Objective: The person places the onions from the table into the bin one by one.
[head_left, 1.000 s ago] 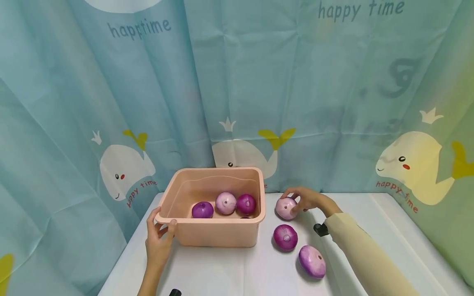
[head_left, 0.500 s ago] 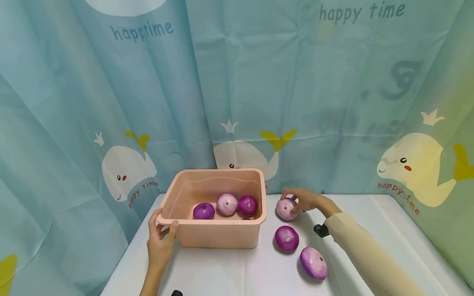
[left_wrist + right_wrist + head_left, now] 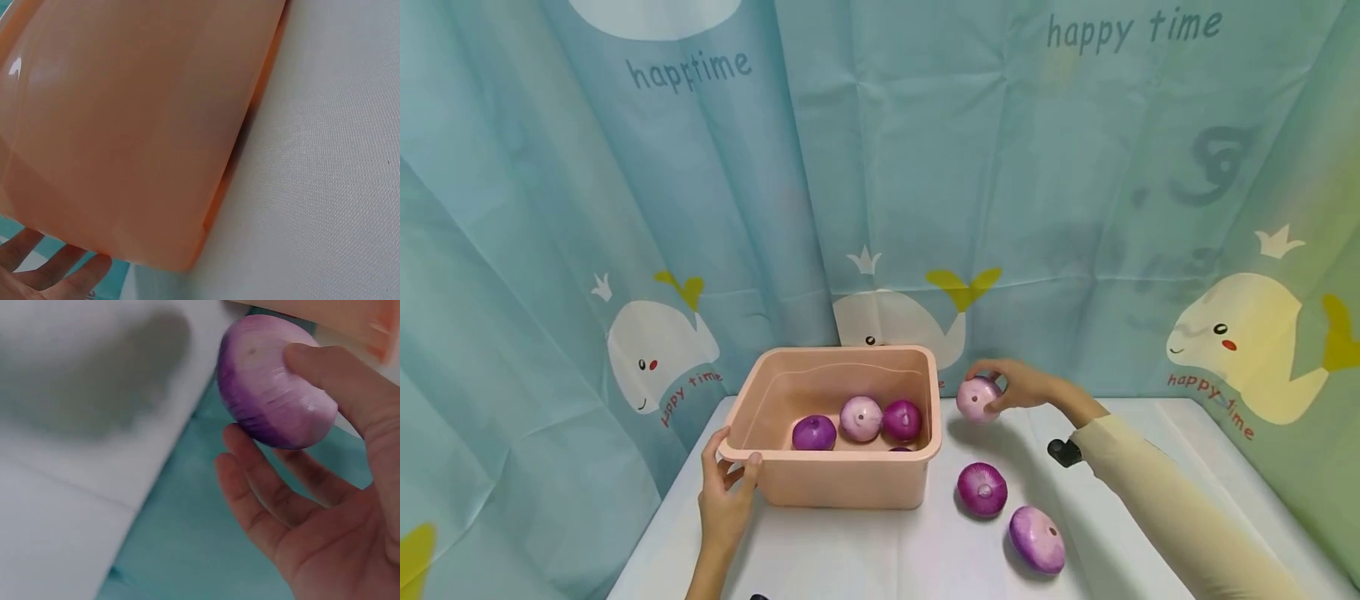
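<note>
- We see our right hand [image 3: 1022,386] grasping a pale purple onion [image 3: 976,400] between thumb and fingertips; it hangs above the white table [image 3: 820,560], just right of the pink bin [image 3: 842,481], its shadow below.
- Our left hand [image 3: 724,504] grips the bin's near left corner, the thumb at the front and the fingers around the left side.
- Inside the bin we find a violet onion [image 3: 814,434] on the left, then a pinkish-white onion [image 3: 860,419] beside a magenta onion [image 3: 902,422]; a dark sliver [image 3: 900,450] shows at the front wall, mostly hidden.
- Nearer us on the table sit two more — a round striped onion [image 3: 982,490] and, just right of it, a two-toned onion [image 3: 1037,540], tilted.
- Behind everything we have a blue-green curtain [image 3: 917,183] with white whales, yellow tails and the words "happy time".
</note>
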`<state>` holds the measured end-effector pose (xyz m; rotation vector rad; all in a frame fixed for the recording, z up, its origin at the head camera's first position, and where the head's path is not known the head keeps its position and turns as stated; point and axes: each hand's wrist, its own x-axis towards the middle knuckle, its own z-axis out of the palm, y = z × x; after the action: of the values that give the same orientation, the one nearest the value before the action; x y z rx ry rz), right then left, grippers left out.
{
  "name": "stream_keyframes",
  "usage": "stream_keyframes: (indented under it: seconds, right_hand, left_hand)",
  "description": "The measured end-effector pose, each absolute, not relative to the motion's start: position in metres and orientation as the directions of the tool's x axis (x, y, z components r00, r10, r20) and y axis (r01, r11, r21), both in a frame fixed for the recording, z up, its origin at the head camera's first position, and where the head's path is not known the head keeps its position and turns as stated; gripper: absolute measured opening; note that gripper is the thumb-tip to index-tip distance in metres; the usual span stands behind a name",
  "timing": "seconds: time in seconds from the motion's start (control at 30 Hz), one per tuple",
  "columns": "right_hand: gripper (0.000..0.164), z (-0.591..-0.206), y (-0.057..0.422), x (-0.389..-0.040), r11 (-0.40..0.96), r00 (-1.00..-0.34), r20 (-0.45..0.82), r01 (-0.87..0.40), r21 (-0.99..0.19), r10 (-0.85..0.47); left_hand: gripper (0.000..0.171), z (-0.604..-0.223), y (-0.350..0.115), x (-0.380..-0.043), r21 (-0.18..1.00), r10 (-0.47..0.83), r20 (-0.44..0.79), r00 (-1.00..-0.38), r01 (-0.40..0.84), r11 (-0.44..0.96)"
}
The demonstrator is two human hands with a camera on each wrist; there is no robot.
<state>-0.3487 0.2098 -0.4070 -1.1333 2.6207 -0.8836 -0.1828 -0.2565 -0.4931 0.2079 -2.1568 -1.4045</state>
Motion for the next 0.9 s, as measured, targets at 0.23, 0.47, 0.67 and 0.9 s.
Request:
stream_keyframes:
  seconds: [0.23,0.47,0.67,0.9]
  right_hand:
    - [0.047,-0.373,0.213,-0.342,0.519,-0.716,0.168,-0.628,-0.580,-0.678]
    - [0.051,-0.343,0.214,-0.338,0.511,-0.732,0.262,-0.644,-0.570,-0.629]
    - [0.056,-0.329,0.213,-0.336,0.559,-0.775,0.271,-0.609,-0.563,-0.571]
    - [0.058,-0.320,0.210,-0.333,0.584,-0.791,0.285,-0.597,-0.550,-0.542]
  left_hand:
    - [0.065,-0.491,-0.255,-0.180,0.881,-0.408,0.368,-0.836,0.173,0.440]
    - [0.065,-0.490,-0.254,-0.181,0.875,-0.399,0.385,-0.832,0.192,0.444]
    - [0.065,-0.490,-0.255,-0.182,0.875,-0.400,0.385,-0.832,0.191,0.445]
    - [0.066,-0.491,-0.256,-0.182,0.881,-0.403,0.372,-0.836,0.183,0.436]
